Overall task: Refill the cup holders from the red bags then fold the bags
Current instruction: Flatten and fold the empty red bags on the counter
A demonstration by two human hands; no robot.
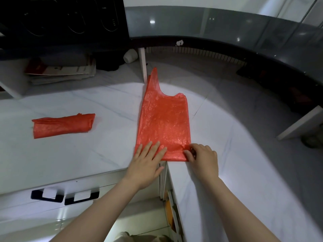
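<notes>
The flat bag [163,123] was pressed by the open left hand [146,160]; its hem seemingly pinched by the right hand [201,157]; the roll should be kept tight.

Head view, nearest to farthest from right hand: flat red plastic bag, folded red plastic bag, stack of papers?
1. Flat red plastic bag, pinched by the right hand.
2. Folded red plastic bag, left.
3. Stack of papers, far-left shelf.

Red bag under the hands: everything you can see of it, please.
The red bag is thin, crinkly plastic, laid flat on the white counter, handle end pointing away from the person. Its near edge sits at the counter's edge. The left hand presses flat on its near left corner; the right hand pinches a fold at the near right corner.
</notes>
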